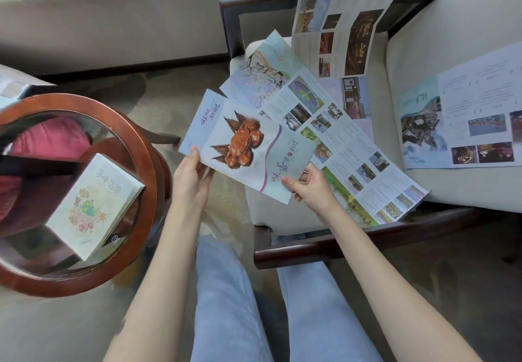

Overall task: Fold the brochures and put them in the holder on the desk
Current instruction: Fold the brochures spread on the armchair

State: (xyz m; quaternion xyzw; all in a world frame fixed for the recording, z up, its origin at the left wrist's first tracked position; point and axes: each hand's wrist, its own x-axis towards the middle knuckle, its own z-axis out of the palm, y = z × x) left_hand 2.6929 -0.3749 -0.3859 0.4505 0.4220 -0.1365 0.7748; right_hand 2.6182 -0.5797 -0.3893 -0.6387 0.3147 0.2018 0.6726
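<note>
Nearest, two legs in pale blue jeans (pixel 226 305), bare forearms reaching forward above them. Left hand (pixel 192 175) clamped on the near left edge of a folded brochure (pixel 243 147), thumb on top, fingers underneath. Right hand (pixel 308 189) pinching the same brochure at its near right corner, thumb on the cover, fingers curled under. Held between both hands, tilted, crab picture facing up, above the front edge of the armchair seat (pixel 282 214).

Just beyond the right hand, a long unfolded brochure (pixel 339 135) spread diagonally across the cushion, partly under the held one. Further out past it, another open brochure (pixel 341 22) propped against the chair's dark wooden arm (pixel 234 17). Off to the right of the right hand, a fourth open sheet (pixel 466 124) lying flat on the pale cushion.

Out to the left of the left hand, a round glass-topped table (pixel 147 164) with a wooden rim, carrying a pale box-like holder (pixel 93 206) printed with colourful drawings. Well apart from both hands.
</note>
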